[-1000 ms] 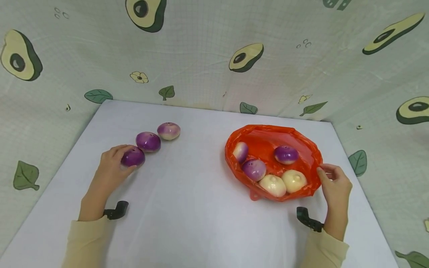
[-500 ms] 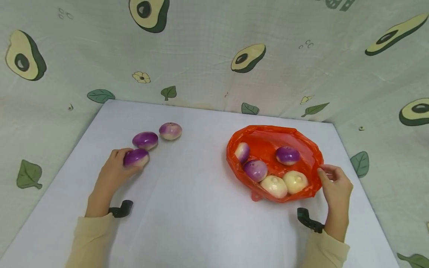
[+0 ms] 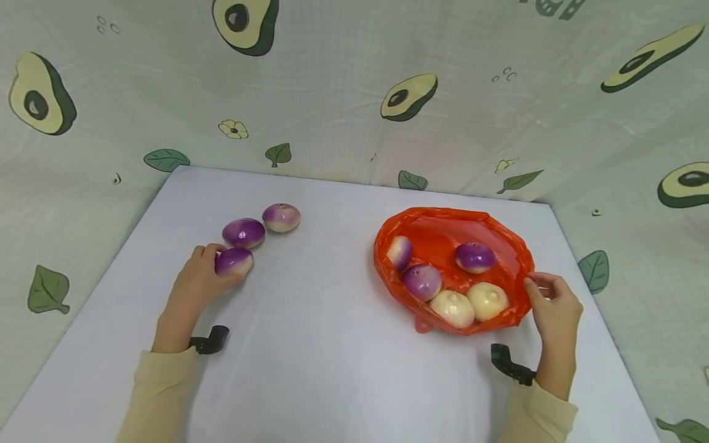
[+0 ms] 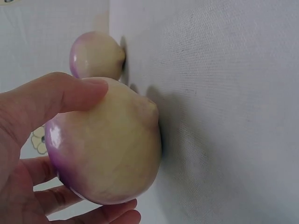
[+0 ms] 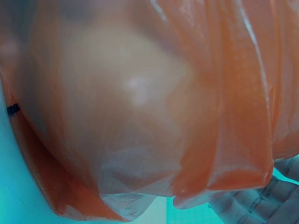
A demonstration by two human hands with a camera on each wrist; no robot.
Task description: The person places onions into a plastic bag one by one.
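Observation:
My left hand (image 3: pixel 199 283) grips a glossy purple-and-white onion (image 3: pixel 235 263) at the table's left. Up close in the left wrist view, the thumb lies over the onion's pale side (image 4: pixel 117 144) and the fingers reach round the opposite side; its nub faces the tabletop. Two more onions stand just beyond, a dark purple onion (image 3: pixel 244 233) and a paler onion (image 3: pixel 281 218). On the right, my right hand (image 3: pixel 556 307) pinches the rim of an open red plastic bag (image 3: pixel 437 227). The bag's film (image 5: pixel 233 140) fills most of the right wrist view, partly covering the fingers.
Inside the bag lie several onions, among them a purple onion (image 3: pixel 475 257) and a cream-coloured onion (image 3: pixel 487 301). The white tabletop (image 3: pixel 321 344) stretches between my hands. A cloth printed with avocados (image 3: pixel 332 92) hangs behind and beside the table.
My left hand has shifted right with the onion, which has tilted so more of its pale side shows. The right hand and the bag have stayed in place.

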